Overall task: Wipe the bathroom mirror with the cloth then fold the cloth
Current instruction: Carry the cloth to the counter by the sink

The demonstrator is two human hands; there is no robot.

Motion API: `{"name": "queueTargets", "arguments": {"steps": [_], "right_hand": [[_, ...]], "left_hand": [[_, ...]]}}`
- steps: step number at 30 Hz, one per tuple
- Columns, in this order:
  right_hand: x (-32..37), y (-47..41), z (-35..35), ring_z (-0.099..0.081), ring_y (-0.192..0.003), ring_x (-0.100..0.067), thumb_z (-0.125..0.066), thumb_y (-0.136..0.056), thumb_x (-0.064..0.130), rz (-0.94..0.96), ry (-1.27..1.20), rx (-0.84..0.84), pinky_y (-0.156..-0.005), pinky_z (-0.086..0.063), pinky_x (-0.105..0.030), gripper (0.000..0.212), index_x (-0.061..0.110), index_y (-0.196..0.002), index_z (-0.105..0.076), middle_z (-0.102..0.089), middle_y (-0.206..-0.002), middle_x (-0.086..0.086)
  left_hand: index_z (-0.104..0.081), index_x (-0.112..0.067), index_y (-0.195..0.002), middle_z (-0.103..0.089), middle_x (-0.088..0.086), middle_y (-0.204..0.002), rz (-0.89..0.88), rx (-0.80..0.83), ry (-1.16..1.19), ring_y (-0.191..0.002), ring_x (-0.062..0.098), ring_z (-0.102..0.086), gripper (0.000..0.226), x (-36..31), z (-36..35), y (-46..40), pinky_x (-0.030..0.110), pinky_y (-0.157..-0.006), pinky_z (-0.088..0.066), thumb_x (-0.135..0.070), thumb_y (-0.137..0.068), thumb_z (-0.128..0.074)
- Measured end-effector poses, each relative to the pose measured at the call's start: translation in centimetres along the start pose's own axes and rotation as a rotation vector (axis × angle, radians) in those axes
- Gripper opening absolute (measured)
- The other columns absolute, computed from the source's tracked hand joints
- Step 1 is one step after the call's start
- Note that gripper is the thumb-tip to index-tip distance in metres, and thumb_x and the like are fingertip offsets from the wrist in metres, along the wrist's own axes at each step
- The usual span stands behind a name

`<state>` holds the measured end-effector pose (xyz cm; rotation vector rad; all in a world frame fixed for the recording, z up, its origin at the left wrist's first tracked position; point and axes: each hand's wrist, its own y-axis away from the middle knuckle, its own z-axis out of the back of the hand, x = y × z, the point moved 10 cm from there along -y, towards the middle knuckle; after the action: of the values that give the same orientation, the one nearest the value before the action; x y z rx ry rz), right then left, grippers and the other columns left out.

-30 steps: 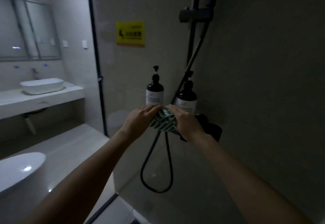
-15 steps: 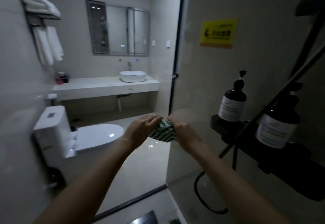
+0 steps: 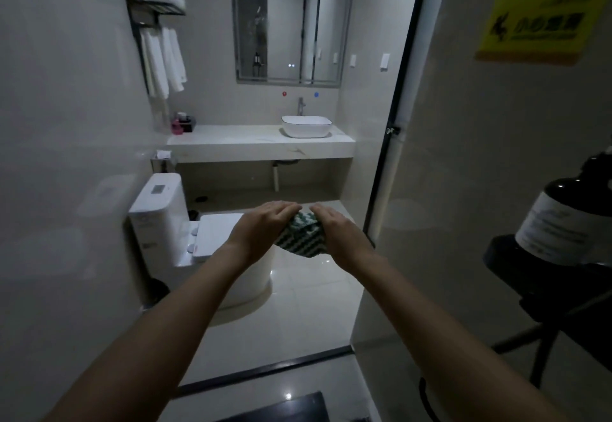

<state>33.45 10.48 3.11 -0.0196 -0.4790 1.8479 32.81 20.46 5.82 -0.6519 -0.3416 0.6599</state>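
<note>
Cloth (image 3: 303,238): green-white pattern, bunched, held mid-air between both hands above the toilet (image 3: 212,239). Left hand (image 3: 263,228) and right hand (image 3: 337,234) grip it, fingers curled over its top. Mirror (image 3: 293,29) on far wall over sink (image 3: 306,126), well apart. Glass partition (image 3: 496,173) right, dark bottle (image 3: 559,223) beside it. Towels (image 3: 162,57) hang left.

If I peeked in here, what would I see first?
First you'd spot two hands, the left hand and the right hand, held out in the middle and gripping a bunched green-and-white cloth between them. Behind them, on the far wall, hangs the mirror above a white sink. A bright yellow sign sticks to the glass at the upper right.
</note>
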Motion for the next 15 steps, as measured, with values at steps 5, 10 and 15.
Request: {"name": "queueTargets", "arguments": {"steps": [5,10,15], "right_hand": [[-2.7,-7.2,-2.3,-0.029,-0.139,-0.024,-0.066,-0.086,0.013,-0.02,0.04,0.001,-0.111,-0.029,-0.036,0.071,0.01,-0.146,-0.029,-0.028,-0.153,-0.011],[-5.2,-16.5,-4.7,-0.026,-0.141,-0.024,-0.065,-0.086,0.013,-0.052,0.06,0.01,-0.114,-0.026,-0.037,0.071,0.011,-0.146,-0.027,-0.026,-0.154,-0.01],[-6.6,-25.8,-5.4,-0.025,-0.141,-0.022,-0.059,-0.09,0.012,-0.06,0.074,-0.033,-0.115,-0.021,-0.033,0.065,0.01,-0.147,-0.027,-0.026,-0.154,-0.009]], "left_hand": [[-0.067,0.002,-0.105,-0.071,0.018,-0.098,-0.038,-0.031,-0.031,-0.083,0.03,-0.071,0.06,5.6,-4.0,-3.4,0.039,-0.068,-0.056,-0.001,-0.049,-0.089],[-0.066,0.001,-0.11,-0.07,0.018,-0.102,-0.052,-0.039,-0.04,-0.089,0.031,-0.07,0.066,13.6,-8.5,-7.9,0.041,-0.074,-0.055,0.001,-0.048,-0.089],[-0.064,0.003,-0.112,-0.069,0.02,-0.105,-0.06,-0.048,-0.048,-0.091,0.031,-0.069,0.068,21.7,-11.2,-12.6,0.042,-0.075,-0.054,0.004,-0.048,-0.088]]}}
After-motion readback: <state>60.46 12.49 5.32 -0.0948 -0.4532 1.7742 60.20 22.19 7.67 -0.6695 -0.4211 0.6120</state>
